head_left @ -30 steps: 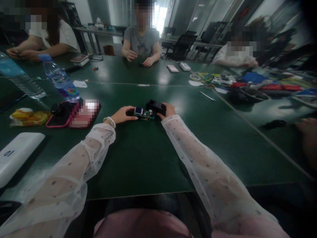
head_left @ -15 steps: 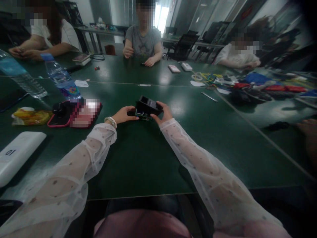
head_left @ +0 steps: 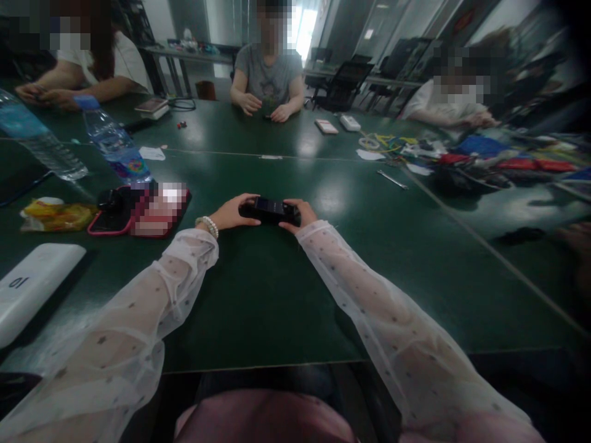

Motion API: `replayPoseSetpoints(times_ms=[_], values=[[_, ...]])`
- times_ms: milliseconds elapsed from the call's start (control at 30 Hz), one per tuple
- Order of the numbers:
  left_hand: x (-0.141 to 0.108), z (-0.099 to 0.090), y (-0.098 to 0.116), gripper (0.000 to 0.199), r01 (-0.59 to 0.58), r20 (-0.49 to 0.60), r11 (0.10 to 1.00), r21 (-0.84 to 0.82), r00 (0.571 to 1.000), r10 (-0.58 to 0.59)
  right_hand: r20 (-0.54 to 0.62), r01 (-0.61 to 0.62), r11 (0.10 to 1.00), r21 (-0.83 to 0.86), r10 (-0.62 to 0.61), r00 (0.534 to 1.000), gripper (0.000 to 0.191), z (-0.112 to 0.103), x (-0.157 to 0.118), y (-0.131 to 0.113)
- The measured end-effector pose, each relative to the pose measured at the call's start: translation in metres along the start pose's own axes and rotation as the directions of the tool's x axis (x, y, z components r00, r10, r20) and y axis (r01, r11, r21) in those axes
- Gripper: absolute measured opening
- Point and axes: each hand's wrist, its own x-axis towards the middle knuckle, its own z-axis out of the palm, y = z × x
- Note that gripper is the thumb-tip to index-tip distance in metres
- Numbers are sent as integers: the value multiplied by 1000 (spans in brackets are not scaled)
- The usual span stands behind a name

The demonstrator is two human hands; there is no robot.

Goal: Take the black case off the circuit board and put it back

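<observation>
A small black electronic device point(head_left: 271, 210) is held level between my two hands, just over the green table point(head_left: 272, 295). Its upper face has a rectangular window or recess near the middle. My left hand point(head_left: 236, 211) is closed around the device's left end, thumb along the near side. On the right end, my right hand point(head_left: 301, 215) grips with thumb and fingers. The underside is hidden, and I cannot tell whether it touches the table.
Two water bottles point(head_left: 113, 144) point(head_left: 39, 138), a yellow packet point(head_left: 58, 216), a pink-edged phone case point(head_left: 159, 212) and a white power bank point(head_left: 39, 289) lie left. Ahead right are a wrench point(head_left: 392, 179) and piled cables point(head_left: 392, 144). Several people sit around the table.
The black casing, tilted above a green circuit board before, now lies level and covers the board. My right hand has lowered with it. The person opposite has shifted their hands.
</observation>
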Motion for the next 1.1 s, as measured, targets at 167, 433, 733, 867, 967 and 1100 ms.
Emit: replayPoseSetpoints(times_ms=[167, 433, 733, 867, 967, 1100], values=[[-1, -2, 5, 86, -2, 31, 1000, 26, 1000, 2, 64, 14, 1000, -5, -14, 998, 62, -2, 1, 0], [0, -4, 5, 78, -16, 50, 1000, -25, 999, 18, 75, 81, 997, -17, -80, 994, 61, -2, 2, -6], [-1, -3, 11, 69, 53, 35, 998, -32, 998, -52, 31, 169, 985, -40, -167, 985, 58, 3, 3, -10], [-1, -2, 10, 63, 42, 40, 998, -41, 998, -40, 29, 65, 997, 45, -66, 997, 61, 5, 0, -12], [-2, -2, 11, 61, 37, 42, 998, -42, 998, -36, 36, -73, 975, 209, 67, 997, 63, 7, -2, -14], [-3, -3, 14, 60, 30, 37, 999, -27, 999, -29, 126, -233, 886, 400, 199, 972, 61, 6, -1, -16]])
